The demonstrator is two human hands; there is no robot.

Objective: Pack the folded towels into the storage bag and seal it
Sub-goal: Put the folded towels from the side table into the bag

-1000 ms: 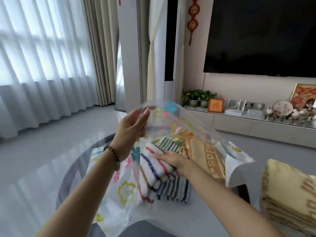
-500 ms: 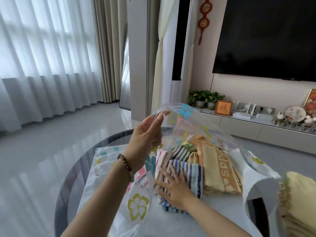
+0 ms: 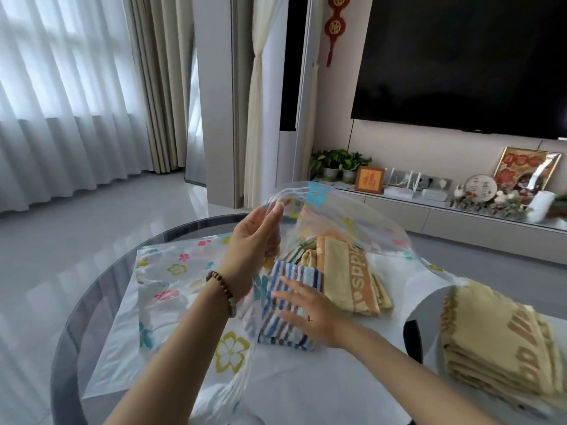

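Fingers [image 3: 270, 211] of the left hand [image 3: 250, 250] pinch up the clear, flower-printed storage bag's [image 3: 171, 277] mouth on the tabletop [image 3: 92, 302] — right hand [image 3: 306, 311] flat, spread on the blue-striped towel [image 3: 288, 305] inside, beside one tan towel [image 3: 346, 271].

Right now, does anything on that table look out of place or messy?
Nothing stands out. The left hand lifts the storage bag mouth, the right hand presses the striped towel inside; yellow towels wait, neatly stacked.
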